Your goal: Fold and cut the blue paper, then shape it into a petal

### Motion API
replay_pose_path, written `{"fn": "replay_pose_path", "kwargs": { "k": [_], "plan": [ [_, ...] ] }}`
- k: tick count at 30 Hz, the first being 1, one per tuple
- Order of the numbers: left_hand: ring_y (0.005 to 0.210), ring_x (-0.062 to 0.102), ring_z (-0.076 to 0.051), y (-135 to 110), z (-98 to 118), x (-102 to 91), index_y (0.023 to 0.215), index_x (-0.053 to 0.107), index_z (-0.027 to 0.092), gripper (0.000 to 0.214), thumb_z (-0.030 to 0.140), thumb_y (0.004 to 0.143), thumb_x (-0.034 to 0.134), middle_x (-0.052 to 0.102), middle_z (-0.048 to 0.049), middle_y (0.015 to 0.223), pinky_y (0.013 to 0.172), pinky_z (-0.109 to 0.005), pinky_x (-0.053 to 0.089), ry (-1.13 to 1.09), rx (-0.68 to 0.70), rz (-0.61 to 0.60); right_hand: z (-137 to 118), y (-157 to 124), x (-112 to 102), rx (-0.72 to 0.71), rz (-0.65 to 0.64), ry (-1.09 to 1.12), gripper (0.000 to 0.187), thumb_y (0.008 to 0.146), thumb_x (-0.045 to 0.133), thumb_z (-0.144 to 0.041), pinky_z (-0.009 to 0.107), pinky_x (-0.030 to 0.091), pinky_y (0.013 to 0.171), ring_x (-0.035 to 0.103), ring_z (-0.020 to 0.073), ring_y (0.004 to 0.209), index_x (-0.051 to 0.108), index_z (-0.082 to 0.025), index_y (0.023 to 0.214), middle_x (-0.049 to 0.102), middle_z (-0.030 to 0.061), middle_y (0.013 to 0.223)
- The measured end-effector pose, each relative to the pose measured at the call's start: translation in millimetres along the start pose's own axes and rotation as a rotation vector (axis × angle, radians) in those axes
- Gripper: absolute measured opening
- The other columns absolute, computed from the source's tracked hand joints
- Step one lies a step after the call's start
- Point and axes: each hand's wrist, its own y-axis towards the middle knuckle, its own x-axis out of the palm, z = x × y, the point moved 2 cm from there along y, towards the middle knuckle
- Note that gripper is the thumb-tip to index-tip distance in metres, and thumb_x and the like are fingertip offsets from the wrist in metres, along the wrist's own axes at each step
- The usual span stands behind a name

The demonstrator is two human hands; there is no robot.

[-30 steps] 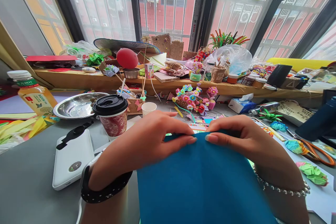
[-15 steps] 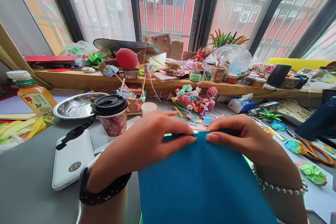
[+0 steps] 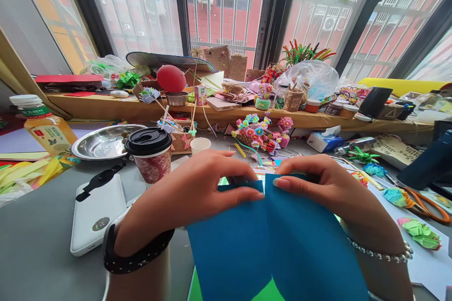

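Note:
I hold a blue sheet of paper (image 3: 282,244) upright in front of me over the grey table (image 3: 35,244). My left hand (image 3: 197,193) pinches its top edge on the left, and my right hand (image 3: 325,188) pinches it on the right. Both thumbs meet near the middle of the top edge. A split runs down the middle of the sheet from the top, and the two halves spread apart at the bottom. Green paper (image 3: 261,294) shows beneath the gap. My left wrist wears a black band, my right a beaded bracelet.
A lidded paper coffee cup (image 3: 151,153), a white power bank (image 3: 97,211), a steel dish (image 3: 102,141) and a juice bottle (image 3: 44,127) stand at left. Orange-handled scissors (image 3: 423,202) and folded paper pieces (image 3: 422,233) lie at right. A cluttered wooden shelf (image 3: 106,106) runs along the window.
The blue sheet, whole a moment ago, has parted down the middle from the top edge. My hands have drawn slightly apart, and green paper now shows below.

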Motion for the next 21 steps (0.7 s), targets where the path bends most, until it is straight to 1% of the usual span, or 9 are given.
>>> {"fn": "replay_pose_path", "kwargs": {
  "k": [2,5,7,9,11,14,16,18,21],
  "plan": [
    [0.073,0.060,-0.015,0.6,-1.2,1.4,0.085,0.065,0.025,0.024,0.043,0.071,0.058,0.068,0.0034,0.079,0.067,-0.021,0.041,-0.007,-0.039,-0.069,-0.3,-0.4,0.6,0.002,-0.003,-0.016,0.020,0.072,0.059,-0.040,0.017,0.040,0.045,0.059,0.0140,0.065,0.066,-0.021,0.072,0.065,-0.0003,0.069],
    [0.056,0.055,-0.011,3.3,-3.5,3.8,0.071,0.067,0.022,0.016,0.036,0.072,0.058,0.064,0.0035,0.063,0.053,-0.018,0.037,0.022,-0.090,-0.163,2.3,1.7,1.1,-0.004,0.026,-0.036,0.022,0.072,0.059,-0.042,0.019,0.046,0.053,0.060,0.0166,0.073,0.066,-0.022,0.077,0.066,0.0008,0.076],
    [0.050,0.050,-0.009,5.2,-6.2,3.4,0.063,0.065,0.020,0.017,0.031,0.073,0.056,0.060,0.0042,0.055,0.048,-0.018,0.034,0.044,-0.117,-0.163,7.5,5.0,-2.3,-0.015,0.177,-0.035,0.035,0.069,0.061,-0.046,0.024,0.050,0.063,0.060,0.0187,0.081,0.061,-0.023,0.095,0.065,0.0032,0.091],
    [0.048,0.048,-0.009,5.6,-11.0,1.1,0.064,0.065,0.020,0.019,0.032,0.073,0.055,0.059,0.0041,0.054,0.047,-0.019,0.032,0.063,-0.158,-0.127,15.5,7.7,-9.0,-0.008,0.398,-0.029,0.060,0.063,0.064,-0.051,0.030,0.051,0.070,0.058,0.0216,0.088,0.049,-0.022,0.114,0.059,0.0079,0.106],
    [0.050,0.049,-0.010,4.5,-17.5,-2.0,0.068,0.066,0.020,0.022,0.036,0.073,0.052,0.060,0.0032,0.056,0.047,-0.019,0.033,0.083,-0.222,-0.090,23.9,9.1,-15.1,0.009,0.494,0.001,0.077,0.060,0.064,-0.055,0.035,0.051,0.073,0.056,0.0255,0.095,0.040,-0.019,0.123,0.054,0.0128,0.114],
    [0.051,0.050,-0.012,1.5,-27.3,-6.5,0.067,0.066,0.019,0.026,0.039,0.073,0.050,0.060,0.0019,0.057,0.046,-0.020,0.033,0.116,-0.325,-0.042,30.1,7.5,-21.3,0.013,0.436,0.072,0.085,0.059,0.061,-0.060,0.039,0.050,0.077,0.052,0.0297,0.103,0.036,-0.017,0.127,0.051,0.0162,0.119],
    [0.052,0.050,-0.012,0.1,-31.6,-8.9,0.065,0.065,0.019,0.026,0.039,0.072,0.049,0.060,0.0018,0.057,0.046,-0.021,0.033,0.134,-0.371,-0.010,28.3,4.4,-22.6,0.037,0.376,0.081,0.082,0.058,0.063,-0.058,0.039,0.050,0.078,0.052,0.0308,0.104,0.041,-0.017,0.125,0.053,0.0153,0.118],
    [0.053,0.051,-0.013,-0.5,-33.8,-10.4,0.065,0.064,0.019,0.026,0.040,0.072,0.049,0.060,0.0019,0.059,0.048,-0.021,0.034,0.144,-0.405,0.019,23.2,1.7,-20.6,0.078,0.300,0.074,0.070,0.058,0.066,-0.052,0.038,0.052,0.074,0.056,0.0300,0.098,0.051,-0.020,0.118,0.057,0.0119,0.114],
    [0.056,0.052,-0.014,-0.2,-34.7,-11.0,0.066,0.064,0.020,0.028,0.042,0.072,0.048,0.061,0.0013,0.061,0.049,-0.022,0.035,0.157,-0.431,0.028,16.1,0.7,-14.1,0.148,0.182,0.117,0.042,0.061,0.068,-0.043,0.032,0.055,0.062,0.064,0.0252,0.078,0.064,-0.022,0.098,0.067,0.0059,0.096]
  ]
}}
